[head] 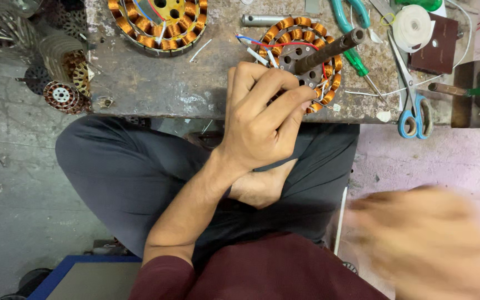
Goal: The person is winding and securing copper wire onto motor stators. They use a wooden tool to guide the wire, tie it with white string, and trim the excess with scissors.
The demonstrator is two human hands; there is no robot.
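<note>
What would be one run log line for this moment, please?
left hand: fingers pinching at copper-wound stator on workbench | right hand: blurred, off the bench, grip unclear | scissors: lying right of stator

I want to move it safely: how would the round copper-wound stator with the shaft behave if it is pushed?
The stator probably feels heavy, being a metal core ringed with copper coils. Lying flat on the bench, it should slide, not roll. Its loose thin wires look floppy and may snag. The left hand touches it.
</note>
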